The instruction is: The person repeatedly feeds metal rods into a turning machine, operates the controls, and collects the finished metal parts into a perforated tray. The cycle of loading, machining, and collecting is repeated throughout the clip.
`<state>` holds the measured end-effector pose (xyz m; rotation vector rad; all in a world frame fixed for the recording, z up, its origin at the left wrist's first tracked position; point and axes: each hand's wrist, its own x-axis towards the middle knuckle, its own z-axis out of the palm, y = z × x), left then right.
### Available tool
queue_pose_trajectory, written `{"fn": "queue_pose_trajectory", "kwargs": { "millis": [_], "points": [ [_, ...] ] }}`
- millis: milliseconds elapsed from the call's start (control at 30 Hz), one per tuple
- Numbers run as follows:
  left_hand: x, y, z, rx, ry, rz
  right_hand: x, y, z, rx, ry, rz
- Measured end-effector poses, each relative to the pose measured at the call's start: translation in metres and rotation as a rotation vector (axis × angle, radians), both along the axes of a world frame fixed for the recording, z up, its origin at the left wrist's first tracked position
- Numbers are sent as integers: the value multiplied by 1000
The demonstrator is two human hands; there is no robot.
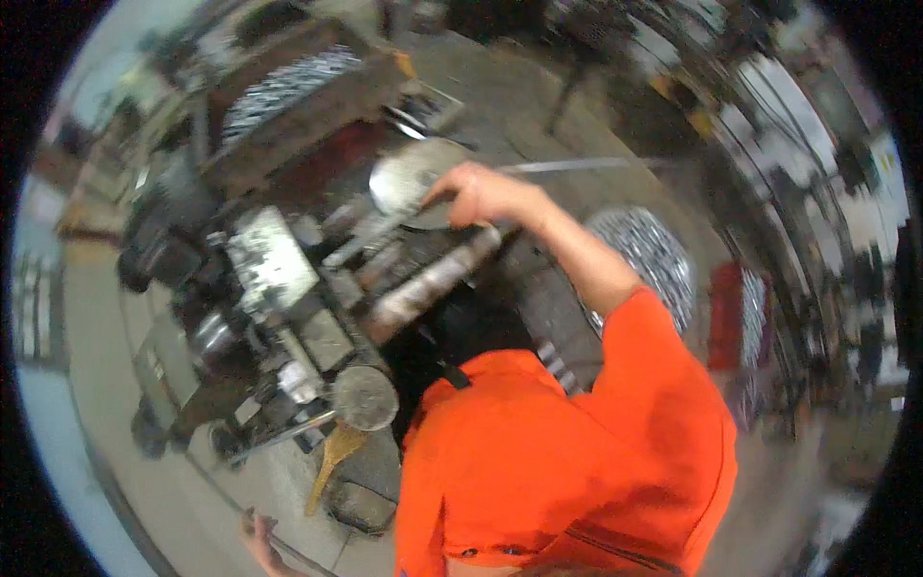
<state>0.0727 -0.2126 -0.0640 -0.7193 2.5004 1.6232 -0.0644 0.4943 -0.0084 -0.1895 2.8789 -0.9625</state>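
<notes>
My right hand (486, 195) is stretched out over a greasy machine, at the edge of a round metal disc (402, 181). Its fingers look bent downward and closed, but motion blur hides what is in them. At the lower left, my left hand (260, 541) is wrapped round a long thin rod (213, 483) that slopes up toward the machine. Between the two hands lie a bright flat metal plate (272, 258), a thick pale cylindrical bar (433, 286) and a second, smaller round disc (365, 398).
A bin of shiny metal parts (288, 88) stands at the far left. On the right are a round container of similar parts (642, 260) and a red crate (728, 317). A wooden-handled brush (334, 460) lies near a dark tray (361, 506) below the machine.
</notes>
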Motion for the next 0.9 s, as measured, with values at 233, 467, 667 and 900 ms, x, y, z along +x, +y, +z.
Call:
{"fn": "queue_pose_trajectory", "kwargs": {
  "millis": [233, 467, 667, 900],
  "points": [
    [-12, -14, -47, 281, 46, 205, 186, 171, -68, 356, -67, -859],
    [-23, -56, -70, 304, -2, 253, 247, 180, -176, 579, -278, -561],
    [-23, -26, -61, 328, 35, 268, 234, 155, -152, 805, -599, -395],
    [-17, -4, -46, 227, 46, 374, 233, 162, -163, 614, -479, -682]
  ]
}}
